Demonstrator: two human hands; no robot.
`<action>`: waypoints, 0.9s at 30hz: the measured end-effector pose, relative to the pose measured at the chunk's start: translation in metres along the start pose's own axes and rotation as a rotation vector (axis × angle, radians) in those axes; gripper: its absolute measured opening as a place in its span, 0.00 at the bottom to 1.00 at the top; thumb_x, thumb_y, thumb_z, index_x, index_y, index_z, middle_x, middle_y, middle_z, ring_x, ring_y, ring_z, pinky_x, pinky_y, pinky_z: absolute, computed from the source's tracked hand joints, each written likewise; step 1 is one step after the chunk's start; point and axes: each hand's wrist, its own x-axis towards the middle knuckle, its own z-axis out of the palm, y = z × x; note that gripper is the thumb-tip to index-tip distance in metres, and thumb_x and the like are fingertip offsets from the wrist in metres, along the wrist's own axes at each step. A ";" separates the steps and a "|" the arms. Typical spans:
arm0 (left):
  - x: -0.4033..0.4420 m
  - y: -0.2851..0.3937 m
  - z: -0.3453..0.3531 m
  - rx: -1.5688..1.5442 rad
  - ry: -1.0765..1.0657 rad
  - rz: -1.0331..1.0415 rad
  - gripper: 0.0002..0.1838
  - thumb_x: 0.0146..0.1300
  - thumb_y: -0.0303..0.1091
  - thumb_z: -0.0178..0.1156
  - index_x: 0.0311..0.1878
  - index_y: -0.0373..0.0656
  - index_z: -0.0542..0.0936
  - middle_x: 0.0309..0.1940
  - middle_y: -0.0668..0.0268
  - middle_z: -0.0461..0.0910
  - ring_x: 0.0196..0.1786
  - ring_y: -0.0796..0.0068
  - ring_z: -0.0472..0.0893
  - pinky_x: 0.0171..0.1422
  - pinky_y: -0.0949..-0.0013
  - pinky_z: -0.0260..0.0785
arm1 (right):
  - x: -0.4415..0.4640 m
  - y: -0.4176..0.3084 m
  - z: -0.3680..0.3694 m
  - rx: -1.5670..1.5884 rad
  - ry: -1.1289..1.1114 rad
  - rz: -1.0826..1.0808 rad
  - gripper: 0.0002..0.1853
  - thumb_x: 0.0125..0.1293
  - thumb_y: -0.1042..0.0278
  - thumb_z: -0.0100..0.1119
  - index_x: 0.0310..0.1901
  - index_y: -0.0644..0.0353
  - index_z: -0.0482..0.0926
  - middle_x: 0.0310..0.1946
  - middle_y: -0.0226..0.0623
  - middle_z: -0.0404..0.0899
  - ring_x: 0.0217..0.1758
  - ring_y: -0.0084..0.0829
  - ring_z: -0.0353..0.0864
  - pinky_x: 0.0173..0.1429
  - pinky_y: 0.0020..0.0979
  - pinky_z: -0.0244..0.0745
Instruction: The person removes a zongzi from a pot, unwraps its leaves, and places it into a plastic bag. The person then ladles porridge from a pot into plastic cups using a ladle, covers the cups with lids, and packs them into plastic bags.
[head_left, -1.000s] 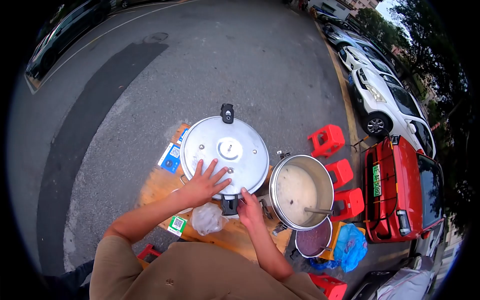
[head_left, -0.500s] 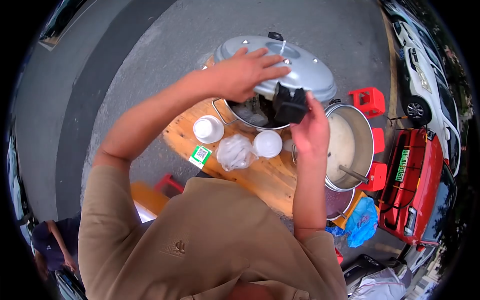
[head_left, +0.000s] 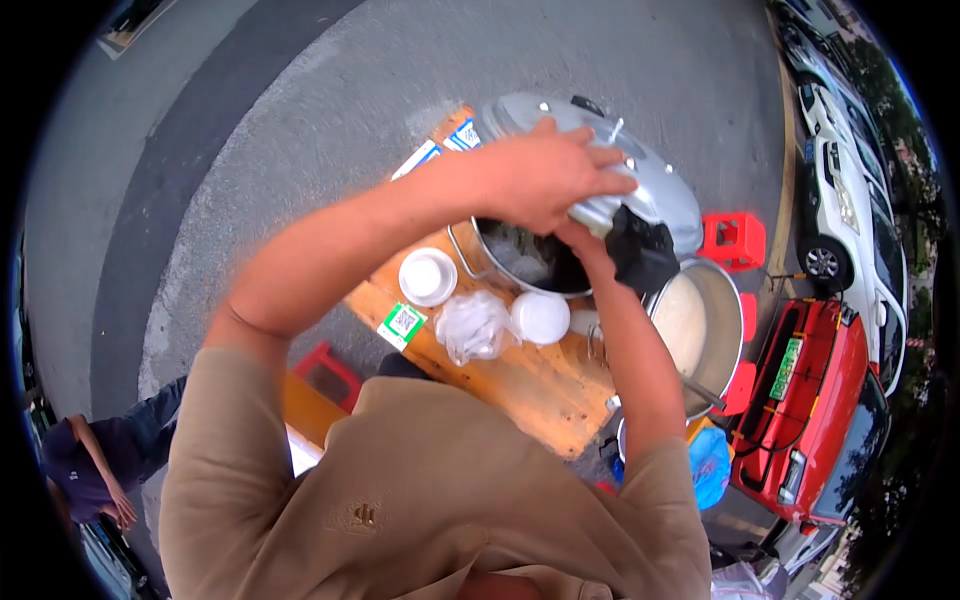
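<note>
My left hand (head_left: 560, 175) reaches over the grey domed lid (head_left: 655, 180), fingers spread, and cannot be told to touch it. A small pale thing (head_left: 598, 214), too blurred to name, shows just under its fingers. My right hand (head_left: 588, 243) is close below, partly hidden by the left one. It seems closed on a blurred black object (head_left: 642, 250) whose kind I cannot make out. The lid sits tilted over a steel pot (head_left: 482, 262), leaving the near side uncovered; dark contents and clear plastic show inside.
On the wooden table (head_left: 500, 385) stand white bowls (head_left: 428, 277), a clear plastic bag (head_left: 473, 327), a white round container (head_left: 541, 318) and a QR card (head_left: 403, 323). A large pot of pale liquid (head_left: 680, 320) is at right. Red stools (head_left: 735, 240), parked cars and another person (head_left: 95, 465) surround it.
My hands have come together, the left moving right and down, the right slipping partly behind it. The black object has shifted right and down. The whole view has also shifted slightly.
</note>
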 end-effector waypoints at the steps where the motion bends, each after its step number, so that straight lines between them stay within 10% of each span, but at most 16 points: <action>1: 0.001 -0.002 0.004 0.012 0.015 0.006 0.45 0.50 0.27 0.70 0.76 0.55 0.69 0.75 0.54 0.68 0.75 0.40 0.68 0.71 0.28 0.62 | 0.018 0.002 0.012 -0.167 -0.005 0.008 0.16 0.74 0.60 0.59 0.58 0.57 0.80 0.43 0.35 0.86 0.43 0.29 0.87 0.43 0.28 0.81; 9: -0.001 0.000 -0.003 0.017 -0.017 -0.031 0.43 0.53 0.28 0.68 0.76 0.51 0.68 0.76 0.49 0.65 0.74 0.36 0.66 0.67 0.29 0.63 | 0.068 0.036 0.086 -0.707 -0.064 0.184 0.16 0.74 0.59 0.59 0.57 0.57 0.80 0.42 0.35 0.86 0.43 0.29 0.86 0.42 0.28 0.81; 27: -0.003 0.004 -0.016 -0.041 -0.068 -0.063 0.44 0.52 0.25 0.66 0.77 0.50 0.67 0.78 0.50 0.62 0.78 0.36 0.62 0.72 0.26 0.58 | 0.042 0.037 0.028 -0.388 -0.011 0.270 0.16 0.73 0.58 0.60 0.57 0.55 0.80 0.42 0.34 0.85 0.43 0.29 0.86 0.42 0.29 0.81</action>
